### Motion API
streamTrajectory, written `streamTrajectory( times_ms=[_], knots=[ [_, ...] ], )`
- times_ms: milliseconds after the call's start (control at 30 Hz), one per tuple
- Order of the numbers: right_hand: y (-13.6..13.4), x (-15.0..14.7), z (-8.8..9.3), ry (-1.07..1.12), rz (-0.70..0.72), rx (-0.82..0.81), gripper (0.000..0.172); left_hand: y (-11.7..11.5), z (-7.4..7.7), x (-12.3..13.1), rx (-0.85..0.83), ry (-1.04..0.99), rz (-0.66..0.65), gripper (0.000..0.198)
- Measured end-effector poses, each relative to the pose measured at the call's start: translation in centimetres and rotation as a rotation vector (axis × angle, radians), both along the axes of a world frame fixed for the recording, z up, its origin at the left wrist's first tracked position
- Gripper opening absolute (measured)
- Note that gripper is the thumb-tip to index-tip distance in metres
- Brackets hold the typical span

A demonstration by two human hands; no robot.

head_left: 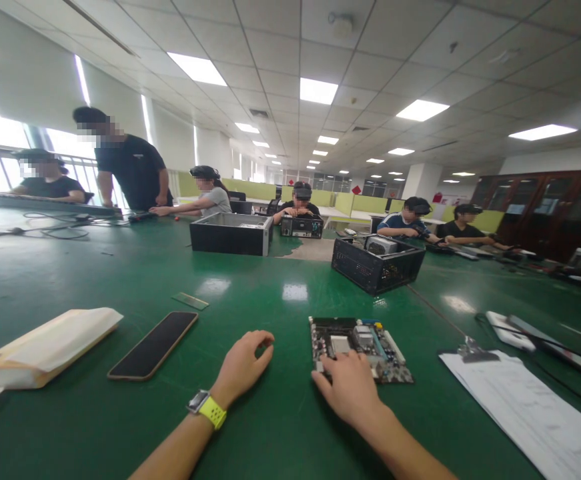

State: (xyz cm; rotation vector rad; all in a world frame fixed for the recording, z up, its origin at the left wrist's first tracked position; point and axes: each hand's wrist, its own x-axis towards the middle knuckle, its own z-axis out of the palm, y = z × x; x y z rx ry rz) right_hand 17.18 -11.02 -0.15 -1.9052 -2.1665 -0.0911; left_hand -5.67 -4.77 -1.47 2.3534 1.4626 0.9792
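A motherboard [395, 363] lies flat on the green table, right of centre. My right hand [353, 390] reaches over its near left part, fingers bent down by the pale square socket [340, 344] and thumb held apart. The fingertips are partly hidden, so I cannot tell exactly what they touch. To the left of the board, my left hand [244, 365] rests on the table, loosely curled, a gap between thumb and forefinger and nothing visible in it. A watch with a yellow strap [213, 410] is on that wrist. Further left lies a dark-screened phone [154, 345].
A clear strip [190, 301] lies beyond the phone, and a paper-topped packet [50, 343] at left. A clipboard [515, 400], cables and a white device [510, 331] occupy the right. Two computer cases [230, 237] stand ahead; several people sit or stand around the table.
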Motion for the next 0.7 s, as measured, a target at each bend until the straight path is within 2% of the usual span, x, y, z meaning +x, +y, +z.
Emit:
streamTrajectory(
  times_ms=[67, 133, 200, 267, 333, 433, 567, 700],
  knots=[
    [-2.0, -2.1, 0.9, 0.076, 0.169, -0.051, 0.041, 0.0, -0.2, 0.1, 0.015, 0.006, -0.041, 0.026],
    [-2.5, -2.8, 2.0, 0.196, 0.273, -0.073, 0.040, 0.1, -0.4, 0.2, 0.034, 0.031, -0.093, 0.037],
    [-1.3, -2.2, 2.9, 0.296, 0.254, -0.029, 0.039, 0.1, -0.6, 0.2, 0.046, 0.062, -0.117, 0.049],
    [1.2, -0.6, 3.1, 0.327, 0.167, 0.044, 0.038, 0.1, -0.9, 0.1, 0.039, 0.080, -0.113, 0.054],
    [4.1, 1.4, 2.3, 0.320, 0.111, 0.059, 0.038, 0.2, -1.0, 0.0, 0.016, 0.086, -0.115, 0.053],
    [6.9, 3.5, -0.1, 0.360, 0.106, 0.004, 0.036, 0.3, -1.2, 0.0, -0.016, 0.083, -0.133, 0.051],
    [7.3, 4.0, -2.4, 0.429, 0.135, -0.024, 0.027, 0.4, -0.9, 0.1, -0.026, 0.065, -0.113, 0.041],
    [6.5, 3.3, -2.4, 0.443, 0.112, -0.027, 0.024, 0.3, -0.4, 0.2, -0.025, 0.059, -0.094, 0.025]
  ],
)
